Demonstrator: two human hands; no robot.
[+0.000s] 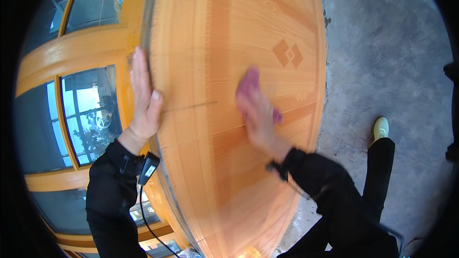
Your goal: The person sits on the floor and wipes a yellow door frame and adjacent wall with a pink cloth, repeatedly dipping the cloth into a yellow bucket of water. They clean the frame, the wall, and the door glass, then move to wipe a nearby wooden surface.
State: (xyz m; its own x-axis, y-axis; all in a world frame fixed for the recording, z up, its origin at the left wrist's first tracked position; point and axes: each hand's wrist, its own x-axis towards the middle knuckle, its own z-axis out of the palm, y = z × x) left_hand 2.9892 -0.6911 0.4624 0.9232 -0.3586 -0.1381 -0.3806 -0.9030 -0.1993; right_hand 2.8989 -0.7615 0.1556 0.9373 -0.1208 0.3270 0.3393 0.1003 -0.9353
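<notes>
A purple cloth (248,84) lies under the fingers of my right hand (258,116), pressed to a wood-grain panel (258,39) with a diamond pattern. The hand and cloth are blurred. To the left, my left hand (143,96) rests on the panel's upper edge beside the yellow window frame, fingers extended and thumb out, holding nothing. A dark line runs across the pale band of the panel between the two hands. Black sleeves cover both arms, and a small black device with a cable sits at my left wrist.
Yellow-framed glass windows (89,114) line the left side. On the right is a grey concrete floor (380,53), where one light-coloured shoe (381,128) shows below a black trouser leg. Clear plastic (189,253) lies at the bottom edge.
</notes>
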